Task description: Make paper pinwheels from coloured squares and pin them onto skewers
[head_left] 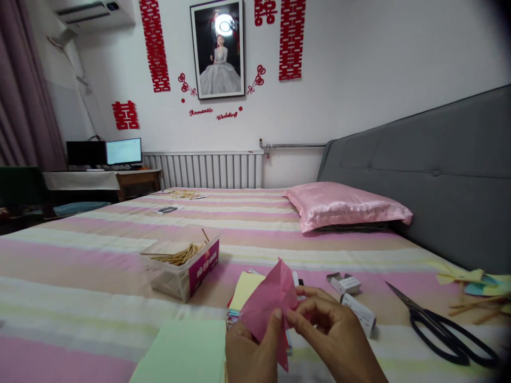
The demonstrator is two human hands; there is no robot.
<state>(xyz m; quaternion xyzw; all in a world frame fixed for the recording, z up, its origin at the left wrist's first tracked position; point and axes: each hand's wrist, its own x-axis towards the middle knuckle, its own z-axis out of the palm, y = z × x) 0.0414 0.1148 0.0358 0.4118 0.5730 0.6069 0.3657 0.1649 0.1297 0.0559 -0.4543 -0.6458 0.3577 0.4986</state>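
A folded pink paper (268, 301) is held up low in the middle of the view, over a striped bedspread (99, 250). My left hand (249, 351) grips its lower left part, thumb on the front. My right hand (331, 335) pinches the paper's right edge with fingertips. Under the hands lies a stack of coloured paper sheets, the top one yellow (244, 287). A light green sheet (183, 354) lies at the lower left.
A clear plastic box of wooden sticks (181, 266) stands left of the hands. Black scissors (443, 330) lie at the right, with two small white boxes (351, 295) between. Finished paper pieces on sticks (475, 290) lie far right. A pink pillow (343, 205) rests by the grey headboard.
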